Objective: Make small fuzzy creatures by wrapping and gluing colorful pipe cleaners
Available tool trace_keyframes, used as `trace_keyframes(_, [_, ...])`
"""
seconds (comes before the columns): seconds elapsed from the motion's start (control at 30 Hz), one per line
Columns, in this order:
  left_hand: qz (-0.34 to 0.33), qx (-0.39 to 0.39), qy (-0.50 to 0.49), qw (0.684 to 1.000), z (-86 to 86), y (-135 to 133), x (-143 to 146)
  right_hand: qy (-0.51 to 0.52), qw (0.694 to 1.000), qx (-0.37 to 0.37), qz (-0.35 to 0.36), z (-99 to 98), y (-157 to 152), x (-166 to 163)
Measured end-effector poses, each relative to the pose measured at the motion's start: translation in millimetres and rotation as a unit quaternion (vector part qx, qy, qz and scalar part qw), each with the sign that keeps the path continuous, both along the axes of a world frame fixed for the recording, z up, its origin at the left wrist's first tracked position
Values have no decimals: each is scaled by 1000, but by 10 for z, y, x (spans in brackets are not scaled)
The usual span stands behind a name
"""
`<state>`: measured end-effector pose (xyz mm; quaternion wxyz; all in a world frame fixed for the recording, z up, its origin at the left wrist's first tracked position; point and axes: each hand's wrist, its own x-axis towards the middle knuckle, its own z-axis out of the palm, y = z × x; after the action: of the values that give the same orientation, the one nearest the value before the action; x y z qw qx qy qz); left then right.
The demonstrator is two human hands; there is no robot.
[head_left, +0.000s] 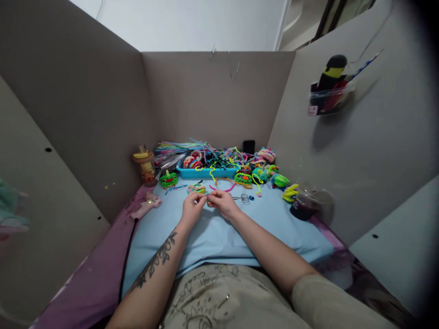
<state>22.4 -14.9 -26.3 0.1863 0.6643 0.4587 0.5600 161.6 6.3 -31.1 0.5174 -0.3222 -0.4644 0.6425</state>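
Observation:
My left hand [193, 204] and my right hand [221, 202] meet over the blue cloth, fingertips almost touching. Both are closed in a pinch on a thin teal pipe cleaner [207, 195], mostly hidden by the fingers. Just beyond my left hand lies a round multicoloured pipe-cleaner piece [196, 188], partly covered by the hand. Scissors [244, 198] rest to the right of my right hand, with a small dark blue round thing [251, 198] beside their handles. A pink pipe cleaner [227, 188] lies behind my right hand.
A blue tray [206, 173] heaped with pipe cleaners stands at the back. Around it sit a green figure [168, 180], further fuzzy pieces [280, 180] and a phone [248, 146]. Left are a cup [144, 167] and a pink glue gun [147, 205]; right, a dark cup [303, 205]. Panels enclose three sides.

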Motion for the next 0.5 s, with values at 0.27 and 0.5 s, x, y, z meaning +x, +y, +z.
trace_keyframes(0.27, [20,27,21,999,-75,-11,55,-5,999,24,-42,-10,9,-5])
trace_keyframes(0.5, [24,-2,13,1000,-84,21,30,-75,991,101,-52,-52,12,-19])
